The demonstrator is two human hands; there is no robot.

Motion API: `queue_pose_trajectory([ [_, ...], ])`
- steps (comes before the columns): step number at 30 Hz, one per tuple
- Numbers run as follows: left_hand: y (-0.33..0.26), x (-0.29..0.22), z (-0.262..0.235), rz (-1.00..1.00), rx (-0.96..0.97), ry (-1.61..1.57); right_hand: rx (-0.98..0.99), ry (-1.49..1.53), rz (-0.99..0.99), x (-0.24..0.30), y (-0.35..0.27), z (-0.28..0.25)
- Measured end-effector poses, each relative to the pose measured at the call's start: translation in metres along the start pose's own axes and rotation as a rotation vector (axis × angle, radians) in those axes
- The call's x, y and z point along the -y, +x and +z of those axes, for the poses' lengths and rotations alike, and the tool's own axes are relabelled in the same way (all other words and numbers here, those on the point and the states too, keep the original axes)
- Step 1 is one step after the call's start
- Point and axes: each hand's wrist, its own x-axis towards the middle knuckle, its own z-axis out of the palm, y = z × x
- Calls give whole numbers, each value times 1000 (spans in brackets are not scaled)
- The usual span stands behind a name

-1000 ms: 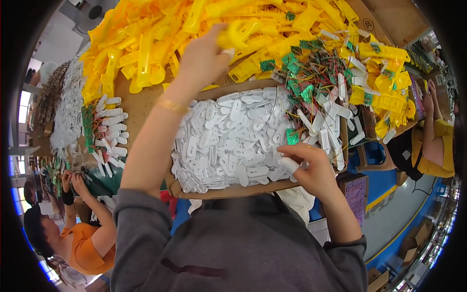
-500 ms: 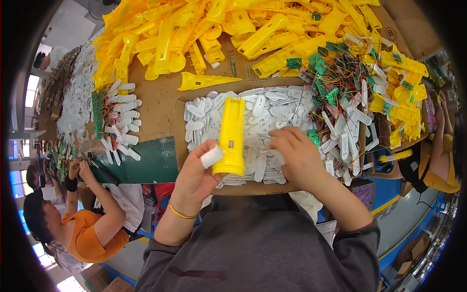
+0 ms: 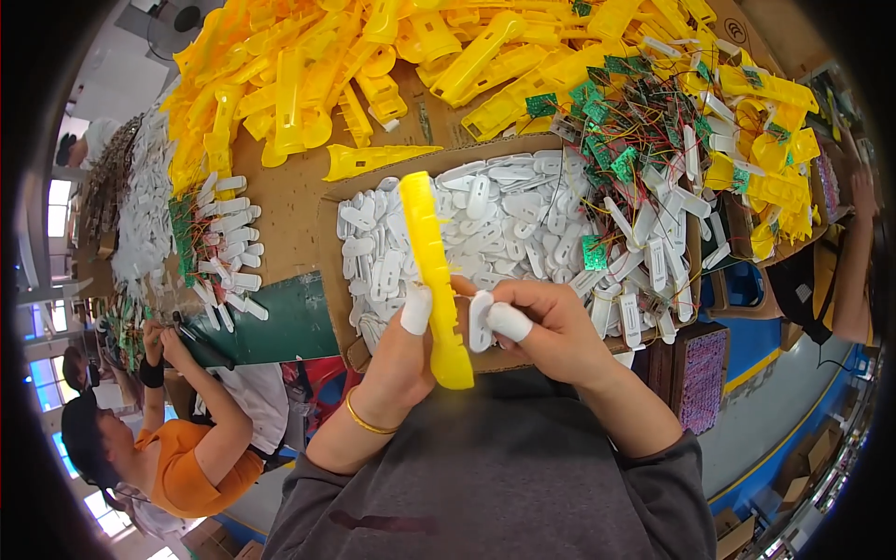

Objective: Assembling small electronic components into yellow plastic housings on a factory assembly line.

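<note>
From my remote seat I have the left hand [image 3: 397, 355] closed around a long, notched yellow plastic shell [image 3: 428, 243], its thumb, in a white wrap [image 3: 416, 311], pressed along the shell's left side. The right hand [image 3: 560, 341] has its fingers pinched on a small, flat, white oval plastic piece [image 3: 480, 322], the wrapped thumb on the near side.

The relation I watch most closely is the one between these two parts. The oval lies just to the right of the shell's lower half, on its notched side, and the right hand is the nearer to it. I see the shell nearly edge-on, its long axis running toward the wearer, with the far end leaning left. The oval's long axis runs much the same way, so the two stand close to parallel (whether they touch, I cannot tell from this angle).

Both parts are lifted in front of the wearer's chest, above the near side of an open brown cardboard box [image 3: 334, 280] filled with loose white plastic pieces [image 3: 513, 224]. Beyond it I have a heap of yellow plastic shells [image 3: 289, 93] across the bench.
</note>
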Motion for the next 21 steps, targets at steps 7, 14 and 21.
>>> queue_pose_trajectory([
  [7, -1, 8, 15, 19, -9, 281, -47, 22, 164, 4, -3, 8],
  [14, 1, 9, 6, -110, 86, 393, -146, -100, -11, 1, -16, 12],
  [21, -8, 4, 0, 32, 46, 366, -213, -1666, -613, 54, -16, -67],
])
